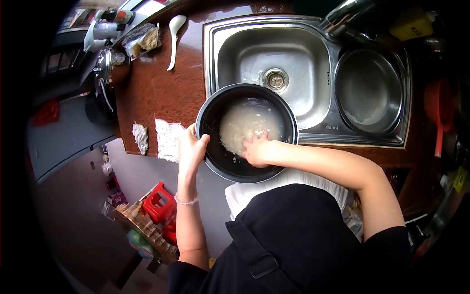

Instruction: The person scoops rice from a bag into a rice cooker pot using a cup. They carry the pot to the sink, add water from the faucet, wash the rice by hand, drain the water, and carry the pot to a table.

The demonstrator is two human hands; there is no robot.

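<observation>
Over the near edge of the sink (pixel 308 63): a round black pot (pixel 213 144), dark inside, with a smooth grey rim.
Rice (pixel 235 130): creamy white in cloudy water (pixel 257 113), with a few stray grains on the dark, mostly bare side nearest me.
My left hand (pixel 191 151): clasping the pot's left rim, thumb over the edge.
My right hand (pixel 258 151): down inside the pot, fingers slightly spread at the rice; whether they hold grains, I cannot tell.

Left grip (pixel 192 148) curled, right grip (pixel 258 151) downturned
</observation>
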